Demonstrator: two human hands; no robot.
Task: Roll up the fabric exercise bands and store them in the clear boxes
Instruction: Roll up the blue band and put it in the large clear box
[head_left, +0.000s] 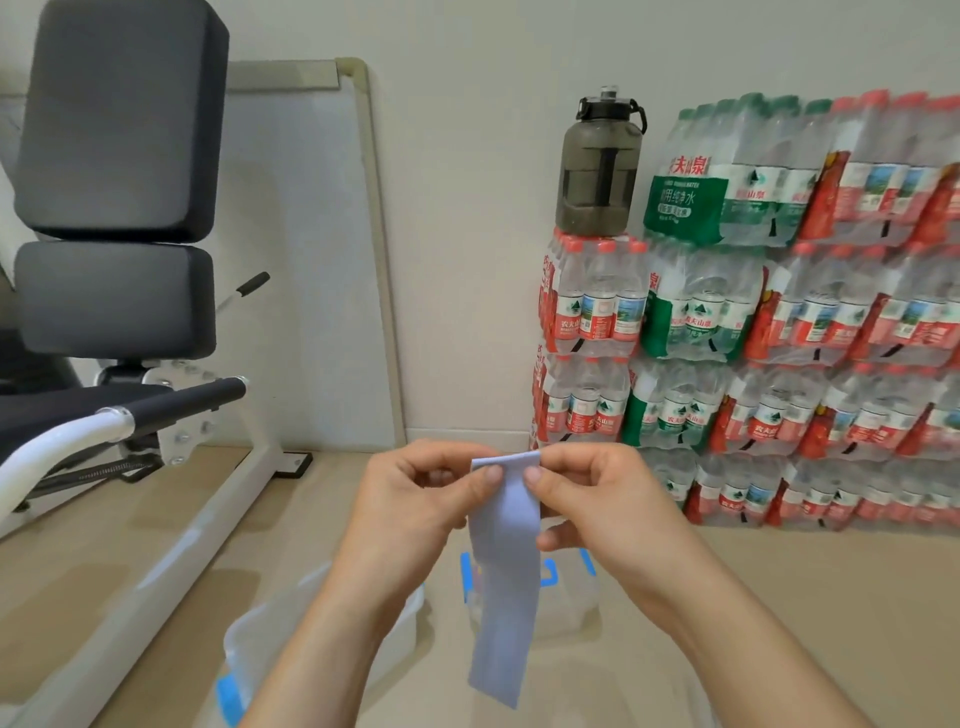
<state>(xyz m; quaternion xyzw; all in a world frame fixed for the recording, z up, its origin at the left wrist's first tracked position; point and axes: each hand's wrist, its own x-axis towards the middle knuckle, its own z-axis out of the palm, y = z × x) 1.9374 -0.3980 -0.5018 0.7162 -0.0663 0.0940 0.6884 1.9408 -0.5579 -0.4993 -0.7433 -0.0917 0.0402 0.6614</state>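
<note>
Band (503, 571): pale blue, top edge pinched by fingers of left hand (415, 499) and right hand (587, 499); rest hangs. Step: roll starting, likely. Next: curl edge tight. Clear boxes (569, 597) below fingers.

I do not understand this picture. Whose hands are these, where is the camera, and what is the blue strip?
No machine here. A person wears one camera on the head; it looks forward and down at their own hands. The left hand and right hand pinch the top edge of a pale blue fabric band, which hangs unrolled. On the floor are a clear box behind the band and a second clear box at lower left. Against the wall stand packs of water bottles, a dark jug on top; a padded bench is left.
</note>
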